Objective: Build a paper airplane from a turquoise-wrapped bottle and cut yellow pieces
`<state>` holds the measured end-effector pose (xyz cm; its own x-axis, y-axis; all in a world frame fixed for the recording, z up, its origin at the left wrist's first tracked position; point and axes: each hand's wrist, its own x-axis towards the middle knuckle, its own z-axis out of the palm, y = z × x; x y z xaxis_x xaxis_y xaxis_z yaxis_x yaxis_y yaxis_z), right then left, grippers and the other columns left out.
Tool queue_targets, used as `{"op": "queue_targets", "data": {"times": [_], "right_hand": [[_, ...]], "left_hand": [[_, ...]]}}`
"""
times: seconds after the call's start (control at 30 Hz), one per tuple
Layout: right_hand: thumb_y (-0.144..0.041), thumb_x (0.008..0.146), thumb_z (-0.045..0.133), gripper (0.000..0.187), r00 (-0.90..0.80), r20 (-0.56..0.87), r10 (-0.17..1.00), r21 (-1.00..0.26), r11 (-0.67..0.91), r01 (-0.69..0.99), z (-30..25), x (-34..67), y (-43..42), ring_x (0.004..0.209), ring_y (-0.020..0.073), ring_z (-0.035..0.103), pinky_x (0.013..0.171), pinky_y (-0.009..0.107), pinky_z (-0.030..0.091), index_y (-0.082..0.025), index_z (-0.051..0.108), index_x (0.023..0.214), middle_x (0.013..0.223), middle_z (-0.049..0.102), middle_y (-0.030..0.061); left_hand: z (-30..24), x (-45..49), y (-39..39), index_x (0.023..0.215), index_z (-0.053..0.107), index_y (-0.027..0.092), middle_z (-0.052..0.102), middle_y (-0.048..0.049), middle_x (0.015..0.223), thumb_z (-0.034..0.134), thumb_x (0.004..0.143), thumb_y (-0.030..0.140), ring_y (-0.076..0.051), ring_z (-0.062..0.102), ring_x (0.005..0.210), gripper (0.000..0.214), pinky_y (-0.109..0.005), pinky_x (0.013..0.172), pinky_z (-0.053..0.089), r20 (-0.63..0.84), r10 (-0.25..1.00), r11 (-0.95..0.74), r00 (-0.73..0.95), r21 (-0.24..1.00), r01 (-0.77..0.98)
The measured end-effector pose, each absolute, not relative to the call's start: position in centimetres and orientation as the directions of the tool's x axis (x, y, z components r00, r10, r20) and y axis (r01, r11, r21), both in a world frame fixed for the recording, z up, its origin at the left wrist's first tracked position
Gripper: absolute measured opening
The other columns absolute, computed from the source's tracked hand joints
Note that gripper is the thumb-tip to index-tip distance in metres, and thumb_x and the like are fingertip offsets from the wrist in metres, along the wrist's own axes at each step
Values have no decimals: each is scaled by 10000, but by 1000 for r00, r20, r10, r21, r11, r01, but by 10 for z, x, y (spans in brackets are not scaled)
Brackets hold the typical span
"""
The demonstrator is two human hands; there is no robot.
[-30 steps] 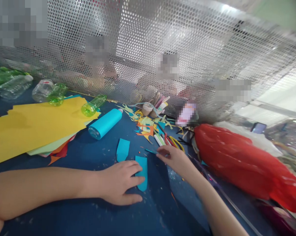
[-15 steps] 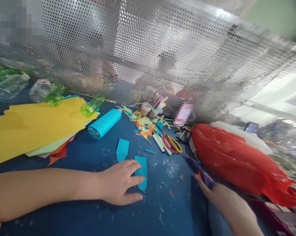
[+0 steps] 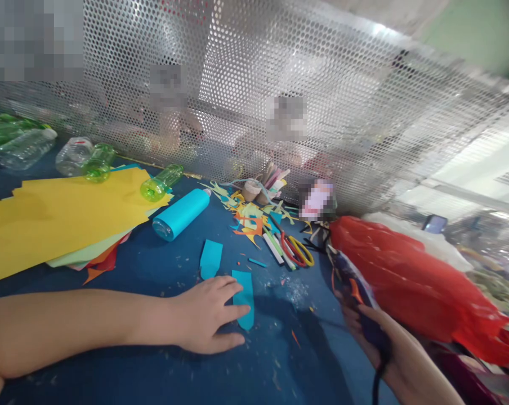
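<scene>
My left hand lies flat with its fingers spread, the fingertips on a blue paper strip with a rounded end. Just beyond it a second blue paper piece lies on the dark blue table. At the right my right hand is closed around a dark purple glue gun with an orange trigger and a black cord. The gun's tip points away from me, raised beside the red plastic bag. A bottle wrapped in blue paper lies on its side behind the paper pieces.
Yellow sheets over other coloured paper cover the left side, with green and clear bottles behind. Scissors, markers and paper scraps lie mid-table. A red plastic bag bulges at the right. A perforated metal screen stands behind.
My right hand has lifted the glue gun off the right side of the table and turned it, so that its orange trigger and cord show. My left hand stays in place.
</scene>
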<state>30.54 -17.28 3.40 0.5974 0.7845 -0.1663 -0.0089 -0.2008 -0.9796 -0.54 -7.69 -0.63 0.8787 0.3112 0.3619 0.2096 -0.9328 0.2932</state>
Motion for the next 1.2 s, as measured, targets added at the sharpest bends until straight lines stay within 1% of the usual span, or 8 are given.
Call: {"op": "queue_targets", "data": {"times": [0.07, 0.17, 0.27, 0.43, 0.7, 0.83, 0.97, 1.2], "right_hand": [[-325, 633, 709, 280, 511, -254, 821, -967, -205, -151, 42, 290, -163, 535, 123, 555, 417, 208, 485, -197, 653, 876, 766, 654, 45], [-363, 636, 728, 294, 389, -331, 860, -942, -279, -187, 53, 264, -149, 521, 127, 538, 408, 210, 477, -166, 656, 842, 656, 589, 28], [-355, 589, 770, 347, 408, -311, 858, -950, -294, -105, 59, 240, -140, 558, 128, 562, 452, 200, 487, -187, 629, 859, 670, 600, 11], [-436, 584, 748, 392, 475, -60, 878, -935, -217, 282, 58, 224, -135, 543, 114, 518, 476, 202, 439, -179, 609, 845, 616, 583, -18], [-530, 671, 651, 389, 293, -376, 879, -859, -449, 247, 61, 211, -142, 508, 109, 477, 445, 207, 380, -158, 606, 776, 561, 507, -33], [-540, 710, 588, 371, 288, -291, 912, -785, -400, 473, 57, 204, -141, 524, 131, 497, 440, 215, 379, -178, 610, 787, 572, 548, -20], [-608, 767, 453, 458, 238, -299, 924, -655, -380, 653, 51, 201, -135, 416, 115, 439, 404, 224, 342, -181, 552, 632, 444, 441, -40], [-614, 805, 386, 491, 136, -419, 898, -700, -415, 582, 51, 191, -127, 377, 108, 505, 405, 210, 381, -186, 476, 584, 452, 482, -31]], "left_hand": [[-6, -6, -77, 1257, 506, 208, 477, -152, 1284, 434, 855, 491, -342, 407, 1201, 497, -484, 972, 370, 352, 315, -930, 881, 297, 214], [-4, -6, -76, 1275, 490, 214, 468, -148, 1296, 429, 857, 491, -342, 393, 1212, 504, -482, 974, 370, 334, 312, -929, 890, 305, 211], [-3, -6, -76, 1294, 469, 214, 453, -156, 1312, 405, 865, 498, -347, 376, 1228, 518, -488, 985, 357, 310, 311, -927, 898, 309, 215], [-2, -6, -76, 1365, 364, 185, 409, -191, 1353, 369, 875, 511, -367, 365, 1241, 589, -505, 976, 358, 265, 309, -925, 913, 309, 223], [-6, -5, -75, 1346, 383, 101, 366, -201, 1394, 340, 873, 536, -341, 322, 1286, 645, -453, 1049, 290, 253, 297, -930, 921, 297, 218], [-4, -4, -76, 1316, 426, 79, 387, -214, 1375, 342, 876, 529, -336, 354, 1267, 634, -438, 1040, 305, 256, 289, -936, 922, 277, 216], [-3, -3, -76, 1310, 429, 61, 404, -236, 1353, 354, 871, 532, -342, 382, 1242, 648, -440, 1025, 319, 261, 281, -944, 924, 248, 217], [0, -3, -76, 1322, 423, 82, 381, -223, 1371, 311, 884, 538, -335, 364, 1252, 642, -418, 1042, 299, 240, 289, -945, 927, 229, 235]]}}
